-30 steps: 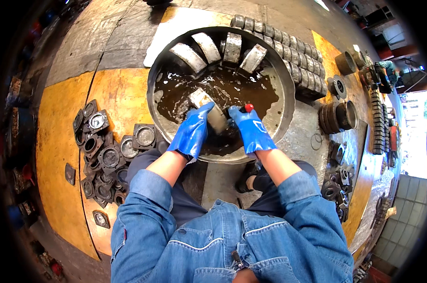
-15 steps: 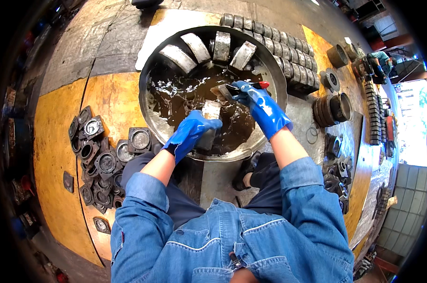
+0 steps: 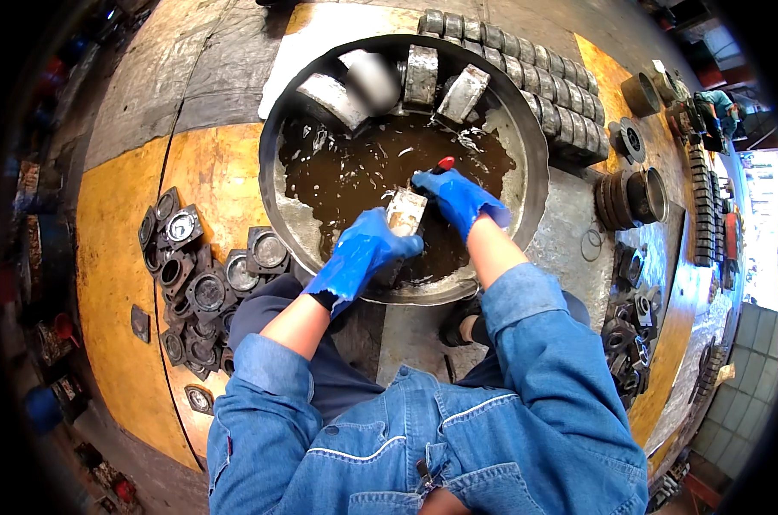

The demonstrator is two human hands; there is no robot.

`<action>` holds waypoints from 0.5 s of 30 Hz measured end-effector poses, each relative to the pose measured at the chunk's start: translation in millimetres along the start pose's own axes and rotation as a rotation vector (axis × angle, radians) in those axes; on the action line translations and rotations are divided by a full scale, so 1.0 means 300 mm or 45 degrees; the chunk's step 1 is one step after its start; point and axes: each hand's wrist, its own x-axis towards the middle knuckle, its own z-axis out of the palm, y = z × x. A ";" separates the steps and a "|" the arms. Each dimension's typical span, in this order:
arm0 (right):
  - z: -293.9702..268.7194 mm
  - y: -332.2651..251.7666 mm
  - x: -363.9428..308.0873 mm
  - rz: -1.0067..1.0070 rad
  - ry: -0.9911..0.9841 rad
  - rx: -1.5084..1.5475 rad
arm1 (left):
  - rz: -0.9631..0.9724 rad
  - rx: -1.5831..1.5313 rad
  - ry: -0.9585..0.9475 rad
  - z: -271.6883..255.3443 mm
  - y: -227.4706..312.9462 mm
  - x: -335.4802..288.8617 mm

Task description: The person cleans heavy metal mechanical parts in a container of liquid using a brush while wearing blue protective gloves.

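Note:
My left hand [image 3: 365, 251], in a blue rubber glove, is closed round a pale-topped metal block [image 3: 405, 209] held over the near part of a round metal basin [image 3: 535, 146]. Dark brown liquid [image 3: 355, 180] lies in that basin. My right hand [image 3: 463, 199], gloved alike, grips a brush by its handle, whose red end [image 3: 445, 162] sticks up past the fingers. The brush's bristles are hidden by the glove and the block, against whose right side the hand sits. Several similar blocks [image 3: 421, 75] lean along the basin's far wall; a grey blur covers part of one.
Rows of dark metal cylinders [image 3: 543, 103] stand behind the basin on the right. Square dark parts with round openings [image 3: 209, 292] lie heaped at left. Stacked rings [image 3: 647, 196] and more loose parts [image 3: 629, 335] sit at right. Another person [image 3: 720, 112] is far right.
My right hand has drawn the brush toward me and down against the block; its bristles were visible over the liquid before. The whole view has shifted slightly.

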 end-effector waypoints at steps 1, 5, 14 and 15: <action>0.004 0.018 0.023 0.091 0.027 -0.012 | -0.011 0.043 0.044 0.006 0.012 -0.003; 0.040 0.068 0.082 0.098 0.133 -0.144 | -0.091 0.156 0.157 0.028 0.031 -0.035; -0.136 -0.022 0.010 -0.364 -0.264 0.393 | 0.059 -0.066 0.307 0.076 -0.012 -0.050; -0.140 -0.009 0.021 -0.375 -0.291 0.449 | 0.046 -0.131 0.307 0.084 -0.018 -0.041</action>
